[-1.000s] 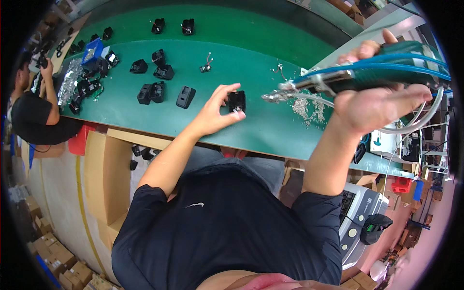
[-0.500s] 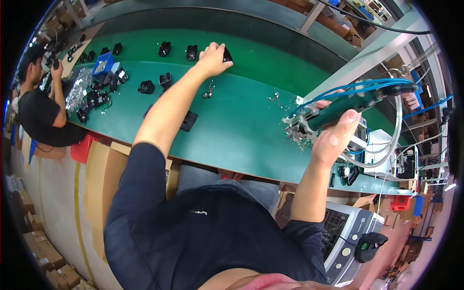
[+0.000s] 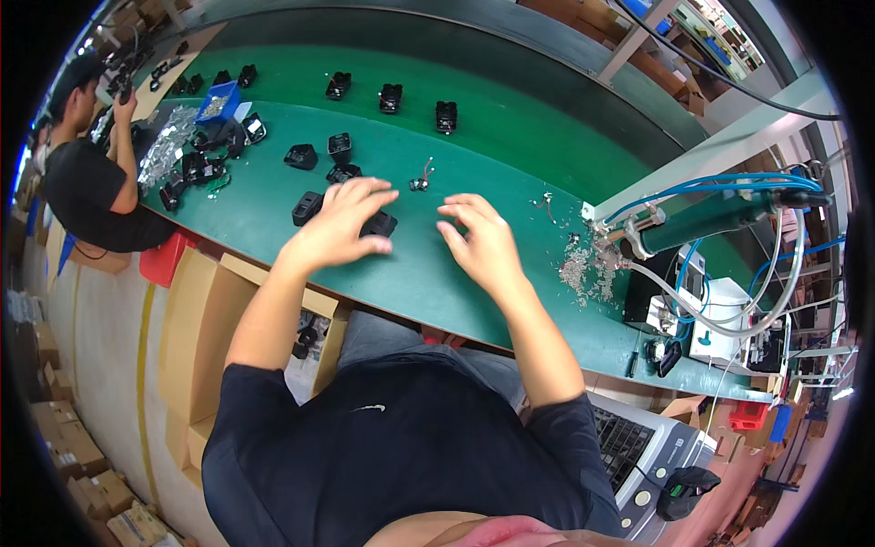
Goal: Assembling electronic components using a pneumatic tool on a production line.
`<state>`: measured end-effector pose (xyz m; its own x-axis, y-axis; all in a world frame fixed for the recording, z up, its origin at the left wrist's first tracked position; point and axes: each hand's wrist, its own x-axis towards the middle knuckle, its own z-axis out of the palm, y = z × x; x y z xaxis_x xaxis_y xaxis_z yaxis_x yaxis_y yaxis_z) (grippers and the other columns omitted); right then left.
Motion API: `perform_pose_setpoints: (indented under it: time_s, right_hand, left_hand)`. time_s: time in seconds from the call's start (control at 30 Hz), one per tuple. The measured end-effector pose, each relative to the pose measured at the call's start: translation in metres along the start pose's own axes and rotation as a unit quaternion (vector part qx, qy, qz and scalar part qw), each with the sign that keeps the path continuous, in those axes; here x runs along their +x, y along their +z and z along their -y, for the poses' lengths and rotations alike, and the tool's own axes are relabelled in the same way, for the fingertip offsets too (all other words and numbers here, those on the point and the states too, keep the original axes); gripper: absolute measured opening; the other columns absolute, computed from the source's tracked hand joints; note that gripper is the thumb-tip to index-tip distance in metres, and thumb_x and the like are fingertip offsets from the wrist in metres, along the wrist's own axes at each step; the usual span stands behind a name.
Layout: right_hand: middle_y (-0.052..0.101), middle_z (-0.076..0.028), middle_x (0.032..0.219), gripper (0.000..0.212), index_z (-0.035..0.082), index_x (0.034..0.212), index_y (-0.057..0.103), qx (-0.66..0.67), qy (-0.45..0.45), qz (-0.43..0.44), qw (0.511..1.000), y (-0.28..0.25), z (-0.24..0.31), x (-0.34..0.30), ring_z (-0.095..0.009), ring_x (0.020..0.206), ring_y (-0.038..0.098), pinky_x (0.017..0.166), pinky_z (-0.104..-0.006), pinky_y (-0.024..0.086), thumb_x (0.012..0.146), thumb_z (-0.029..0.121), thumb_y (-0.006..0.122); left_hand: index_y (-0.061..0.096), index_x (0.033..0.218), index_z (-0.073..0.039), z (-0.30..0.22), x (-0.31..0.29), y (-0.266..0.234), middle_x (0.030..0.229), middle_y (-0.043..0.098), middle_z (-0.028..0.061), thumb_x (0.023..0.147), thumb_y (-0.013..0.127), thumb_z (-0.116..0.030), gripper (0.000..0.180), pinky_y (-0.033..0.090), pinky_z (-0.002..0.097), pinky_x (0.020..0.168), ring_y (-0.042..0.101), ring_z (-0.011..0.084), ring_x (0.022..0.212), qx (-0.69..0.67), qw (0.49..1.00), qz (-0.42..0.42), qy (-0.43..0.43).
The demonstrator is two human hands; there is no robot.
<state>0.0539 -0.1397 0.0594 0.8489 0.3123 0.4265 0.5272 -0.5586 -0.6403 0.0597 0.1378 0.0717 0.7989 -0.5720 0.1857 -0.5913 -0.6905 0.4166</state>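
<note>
My left hand (image 3: 346,226) is open, fingers spread, above the near middle of the green bench. A black plastic housing (image 3: 381,224) shows beside its thumb, and another black housing (image 3: 307,209) lies just left of its wrist. My right hand (image 3: 481,242) is open and holds nothing, its fingers curved toward the left one. Between and beyond them sits a small part with red wires (image 3: 419,183). A green power screwdriver (image 3: 715,221) with blue hoses hangs at the right, touched by neither hand. At the back stands a black housing (image 3: 446,117) in a row with others.
Small metal screws (image 3: 583,272) lie scattered below the screwdriver. A blue bin (image 3: 219,103) and silvery wrapped parts (image 3: 169,146) are at the left, where a co-worker (image 3: 87,173) sits. Cardboard boxes (image 3: 205,337) stand below the bench. A white machine (image 3: 725,314) is at the right.
My left hand has let go of the black housing at the back and come nearer. My right hand has released the screwdriver and moved left to the middle.
</note>
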Motion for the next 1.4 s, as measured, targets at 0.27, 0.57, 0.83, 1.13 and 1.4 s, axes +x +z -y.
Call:
perform_pose_setpoints:
  time_s: [0.27,0.57,0.83,1.13,1.4]
  right_hand:
    - [0.067,-0.005,0.112,0.022,0.008,0.107,0.070,-0.219,-0.107,0.098,0.965,0.060,-0.037,0.062,-0.027,0.106,0.066,0.085,-0.0407,0.059,0.086,0.011,0.074]
    - [0.067,-0.010,0.108,0.031,0.014,0.123,0.071,-0.245,0.018,0.159,0.956,0.052,-0.031,0.060,-0.031,0.099,0.071,0.083,-0.0438,0.060,0.092,0.020,0.070]
    - [0.069,-0.013,0.119,0.042,0.015,0.134,0.065,-0.236,0.145,0.177,0.945,0.016,-0.016,0.035,-0.037,0.102,0.071,0.086,-0.0486,0.058,0.092,0.023,0.070]
    - [0.069,-0.011,0.114,0.024,0.008,0.114,0.071,-0.177,0.026,0.032,0.983,-0.007,-0.036,-0.009,-0.035,0.106,0.067,0.090,-0.0448,0.056,0.091,0.005,0.064]
    - [0.069,-0.013,0.111,0.016,0.002,0.103,0.073,-0.087,0.016,0.091,0.992,0.006,-0.047,-0.020,-0.034,0.107,0.066,0.092,-0.0431,0.055,0.089,0.000,0.066]
  left_hand:
    - [0.042,0.154,-0.013,-0.012,-0.032,0.012,0.157,0.043,0.0112,0.066,0.090,-0.015,0.100,0.029,0.0528,0.118,0.034,0.0339,0.150,0.028,0.999,-0.011,-0.026]
    - [0.059,0.133,-0.010,0.002,-0.025,0.034,0.141,0.057,0.0044,0.070,0.087,-0.011,0.069,0.037,0.0462,0.105,0.051,0.0250,0.133,0.029,0.997,-0.072,0.016]
    - [0.059,0.137,-0.011,-0.004,-0.019,0.036,0.140,0.056,0.0075,0.071,0.087,-0.009,0.072,0.037,0.0467,0.106,0.051,0.0277,0.133,0.004,0.997,-0.070,0.022]
    - [0.060,0.138,-0.014,-0.026,-0.019,0.044,0.136,0.051,0.0126,0.075,0.085,-0.010,0.068,0.044,0.0451,0.102,0.053,0.0351,0.124,-0.027,0.999,-0.037,-0.009]
    - [0.065,0.129,-0.011,-0.036,-0.023,0.064,0.127,0.055,0.0123,0.072,0.091,-0.024,0.064,0.046,0.0457,0.101,0.053,0.0336,0.119,-0.054,0.997,-0.055,-0.019]
